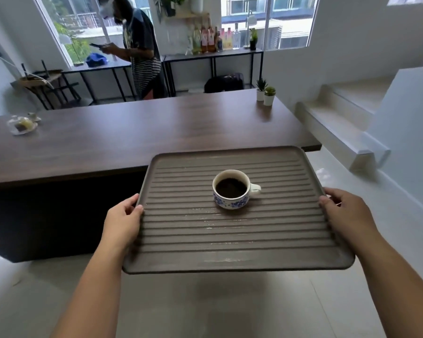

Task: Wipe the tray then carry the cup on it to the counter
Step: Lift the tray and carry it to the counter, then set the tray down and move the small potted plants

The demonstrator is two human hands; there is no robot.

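Low in the middle of the frame, a brown plastic tray with raised ridges [230, 230] is held up in the air over the pale floor [205, 308]. The left hand [122, 220] holds the tray's left edge, with its grip pinching the rim, thumb on top and fingers under. The right hand [344, 211] holds the right edge the same way, its grip closed on the rim. Both bare arms reach in from the bottom corners of the frame.

A small white cup with blue flowers [232, 190] stands upright on the tray, a bit above the tray's middle. It is full of dark coffee. Its handle points to the right side of the frame. Some wet, shiny streaks show on the ridges just below the cup.

Just past the tray's far edge is a long dark wooden table [132, 137]. The tray's top right corner sits near the table's right end. At the left end of the table is a clear glass dish with small snacks [22, 124]. Near the right end stand two little green plants in white pots [265, 92].

At the upper left of the frame, another person in a dark shirt [139, 50] stands behind the table, holding a phone.
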